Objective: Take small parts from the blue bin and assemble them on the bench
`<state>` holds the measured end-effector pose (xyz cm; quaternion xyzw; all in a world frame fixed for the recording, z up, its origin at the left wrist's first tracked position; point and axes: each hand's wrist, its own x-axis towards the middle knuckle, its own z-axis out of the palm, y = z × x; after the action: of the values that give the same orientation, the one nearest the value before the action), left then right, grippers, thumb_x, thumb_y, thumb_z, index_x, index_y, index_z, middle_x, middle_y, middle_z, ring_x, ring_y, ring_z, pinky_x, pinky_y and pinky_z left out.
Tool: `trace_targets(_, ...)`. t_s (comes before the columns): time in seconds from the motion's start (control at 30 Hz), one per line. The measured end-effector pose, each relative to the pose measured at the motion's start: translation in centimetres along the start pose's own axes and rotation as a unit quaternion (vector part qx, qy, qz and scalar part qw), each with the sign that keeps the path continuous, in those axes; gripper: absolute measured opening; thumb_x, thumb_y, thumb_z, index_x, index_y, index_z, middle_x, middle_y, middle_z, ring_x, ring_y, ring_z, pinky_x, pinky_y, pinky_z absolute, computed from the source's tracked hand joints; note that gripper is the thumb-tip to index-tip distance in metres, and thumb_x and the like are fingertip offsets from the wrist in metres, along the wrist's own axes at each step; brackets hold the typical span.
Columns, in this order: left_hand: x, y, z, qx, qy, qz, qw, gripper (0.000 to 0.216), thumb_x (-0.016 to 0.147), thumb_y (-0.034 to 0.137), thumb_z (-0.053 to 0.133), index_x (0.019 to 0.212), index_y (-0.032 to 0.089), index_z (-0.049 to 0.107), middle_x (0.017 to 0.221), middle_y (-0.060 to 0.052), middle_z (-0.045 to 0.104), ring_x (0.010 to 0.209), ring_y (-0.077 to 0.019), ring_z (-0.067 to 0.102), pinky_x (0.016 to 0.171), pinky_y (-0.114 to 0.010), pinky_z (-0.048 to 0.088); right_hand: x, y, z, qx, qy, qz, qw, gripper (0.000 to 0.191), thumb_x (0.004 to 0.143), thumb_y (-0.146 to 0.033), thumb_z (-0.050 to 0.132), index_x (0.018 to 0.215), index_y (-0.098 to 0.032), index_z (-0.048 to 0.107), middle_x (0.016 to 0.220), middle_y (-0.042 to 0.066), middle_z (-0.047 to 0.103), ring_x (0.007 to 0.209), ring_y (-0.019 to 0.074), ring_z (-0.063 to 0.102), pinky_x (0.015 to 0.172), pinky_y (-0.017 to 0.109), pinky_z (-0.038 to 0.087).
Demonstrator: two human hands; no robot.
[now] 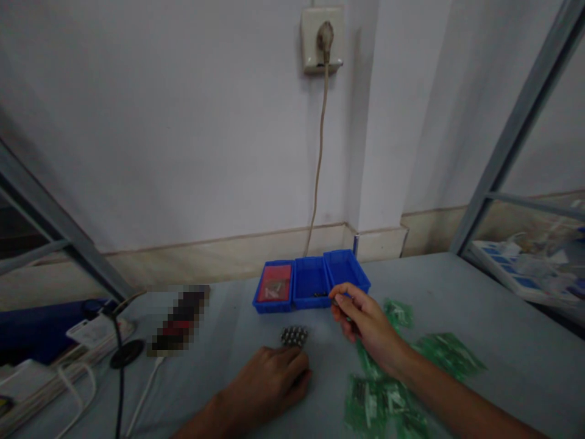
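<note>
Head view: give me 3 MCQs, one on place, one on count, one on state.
1. Where does the cluster of small metal balls lie?
A. inside a bin
B. on the table, just beyond the left hand
C. on the green bags

2. How many blue bins stand in the row?
A. two
B. three
C. five

3. How is the right hand?
A. flat on the table
B. out of view
C. fingers pinched on a small part beside the bins

Key:
1 B: the balls sit on bare table past the fingertips.
2 B: three bins side by side, the leftmost with a red inside.
3 C: thumb and fingers close on a small dark piece.
</note>
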<state>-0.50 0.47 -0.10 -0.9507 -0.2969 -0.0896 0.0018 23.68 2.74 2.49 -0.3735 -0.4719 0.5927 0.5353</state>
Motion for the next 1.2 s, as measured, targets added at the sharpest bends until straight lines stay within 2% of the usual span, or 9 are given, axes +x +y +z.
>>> trace_targets(0.17,0.01,0.02,-0.19,-0.006,0.003,-0.005,1.000,0.009,0.098,0.017,0.057,0.092,0.021,0.052,0.084,0.002,0.067,0.068,-0.0155,0.067,0.060,-0.025,0.047,-0.03,0.12,-0.23,0.085,0.010,0.034,0.996,0.028,0.091,-0.043,0.073,0.105,-0.021,0.064,0.070,-0.005,0.054,0.050,0.0063,0.039,0.041,0.017,0.027)
trace_targets(0.37,-0.02,-0.17,0.01,-0.022,0.010,0.000,1.000,0.009,0.098,0.017,0.058,0.093,0.021,0.053,0.084,0.002,0.067,0.069,-0.0154,0.067,0.062,-0.025,0.047,0.06,0.14,-0.26,0.061,0.016,0.017,0.998,0.028,0.092,-0.045,0.070,0.106,-0.021,0.064,0.072,-0.003,0.056,0.051,0.0078,0.042,0.042,0.018,0.030)
trace_targets(0.53,-0.12,-0.17,0.08,-0.015,0.004,0.003,1.000,0.008,0.099,0.018,0.057,0.094,0.022,0.052,0.084,0.002,0.066,0.067,-0.0155,0.066,0.060,-0.025,0.046,0.14,0.24,-0.15,-0.038,0.019,-0.038,0.998,0.031,0.096,-0.051,0.062,0.109,-0.022,0.062,0.076,-0.001,0.060,0.053,0.0114,0.047,0.041,0.021,0.037)
trace_targets(0.63,-0.14,-0.10,0.07,-0.009,0.003,0.001,1.000,0.008,0.100,0.018,0.057,0.094,0.022,0.053,0.085,0.002,0.066,0.068,-0.0156,0.067,0.061,-0.026,0.047,0.03,0.47,-0.13,-0.117,0.029,-0.086,0.989,0.031,0.094,-0.049,0.064,0.111,-0.023,0.062,0.086,0.002,0.062,0.064,0.0160,0.055,0.042,0.022,0.040)
trace_targets(0.77,-0.04,0.05,-0.15,-0.007,-0.002,-0.004,1.000,0.008,0.099,0.018,0.057,0.093,0.022,0.053,0.084,0.002,0.066,0.067,-0.0154,0.067,0.061,-0.026,0.047,-0.29,0.63,-0.04,-0.226,0.064,-0.146,0.961,0.019,0.092,-0.034,0.069,0.109,-0.025,0.066,0.095,0.003,0.064,0.082,0.0187,0.060,0.060,0.027,0.048)
trace_targets(0.87,0.04,0.14,-0.30,0.004,-0.006,-0.003,1.000,0.010,0.099,0.018,0.056,0.092,0.022,0.052,0.084,0.002,0.066,0.067,-0.0149,0.067,0.060,-0.025,0.047,-0.48,0.47,0.13,-0.270,0.065,-0.173,0.945,0.014,0.090,-0.024,0.071,0.103,-0.024,0.067,0.097,0.002,0.067,0.084,0.0183,0.061,0.071,0.030,0.048)
trace_targets(1.0,0.01,0.18,-0.17,0.022,0.010,0.005,1.000,0.010,0.099,0.019,0.056,0.092,0.022,0.051,0.084,0.002,0.066,0.065,-0.0144,0.066,0.059,-0.024,0.046,-0.51,0.25,0.20,-0.241,0.051,-0.153,0.957,0.012,0.090,-0.028,0.071,0.100,-0.024,0.066,0.093,0.001,0.065,0.078,0.0165,0.059,0.065,0.027,0.045)
trace_targets(1.13,-0.08,0.16,-0.01,0.044,0.041,0.012,0.998,0.011,0.102,0.021,0.052,0.092,0.022,0.051,0.082,0.002,0.066,0.063,-0.0147,0.066,0.056,-0.025,0.046,-0.24,0.43,0.04,-0.154,0.021,-0.091,0.984,0.022,0.095,-0.045,0.065,0.102,-0.024,0.062,0.083,-0.002,0.062,0.053,0.0106,0.049,0.045,0.023,0.036)
trace_targets(1.2,-0.09,0.15,-0.09,0.055,0.053,0.014,0.997,0.011,0.103,0.022,0.051,0.092,0.022,0.051,0.081,0.001,0.066,0.063,-0.0153,0.065,0.055,-0.025,0.046,-0.06,0.53,-0.02,-0.113,0.022,-0.071,0.991,0.028,0.095,-0.051,0.064,0.103,-0.024,0.061,0.083,-0.002,0.063,0.047,0.0089,0.044,0.040,0.022,0.033)
